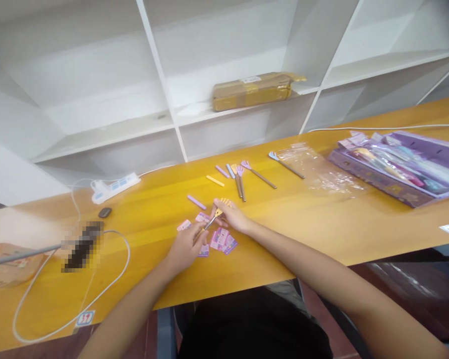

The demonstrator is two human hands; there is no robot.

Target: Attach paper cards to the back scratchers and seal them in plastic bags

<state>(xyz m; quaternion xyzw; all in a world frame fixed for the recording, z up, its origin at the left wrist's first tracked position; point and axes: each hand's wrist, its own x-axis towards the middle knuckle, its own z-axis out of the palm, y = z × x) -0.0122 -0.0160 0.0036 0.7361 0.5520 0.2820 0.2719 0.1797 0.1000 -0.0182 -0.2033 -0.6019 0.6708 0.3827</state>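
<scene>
1. left hand (187,244): nearer of the pair; fingers closed round the lower shaft of the yellow-headed scratcher (218,212), which slants up and away above the worktop (157,194). a steady, light pinch should keep the shaft from rolling; how much of it lies under the fingers cannot be told.

2. cards (219,237): small, pink and purple, spread below and beside the hands, some overlapping. wrists are best carried slightly raised so that none is dragged or creased.

3. right hand (230,215): fingers curled in at the head end, with hardly any gap between them. support at the neck seems sounder than pressure on the slender prongs; both hands should stay in line with the shaft, lest it bend.

4. purple stick (196,202): just beyond the hands, near enough to be knocked by a loose elbow or fingertip.

5. yellow stick (215,181), with purple and blue ones farther off: loose, and probably apt to roll if brushed.

6. other scratchers (261,177): laid apart from the hands, heads pointing away, two side by side; their open spacing is worth preserving.

7. clear wrapping (314,167) and purple box (407,199): well to the right, outside the working area.
</scene>
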